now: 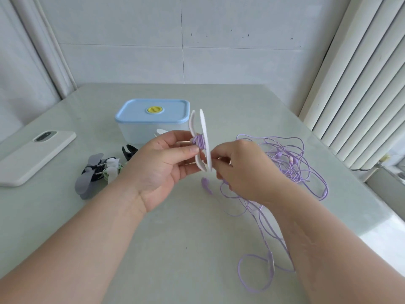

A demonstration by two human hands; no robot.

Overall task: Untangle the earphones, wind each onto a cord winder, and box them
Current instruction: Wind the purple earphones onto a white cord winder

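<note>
My left hand (pixel 163 163) pinches a white cord winder (pixel 203 128) held upright above the table, with a few turns of purple earphone cord (pixel 199 142) round its core. My right hand (pixel 243 170) pinches the purple cord just right of the winder. A purple earbud (pixel 206 184) dangles below the winder. The rest of the purple earphones (pixel 293 163) lies in a loose tangle on the table to the right, trailing toward me. The storage box (pixel 153 121), clear with a blue lid shut on it, stands behind the hands.
Grey, black and white winders with wound earphones (pixel 96 172) lie left of my left hand. A phone in a white case (pixel 35 156) lies at the far left. Another white winder (pixel 160 132) peeks out beside the box. A radiator stands at the right.
</note>
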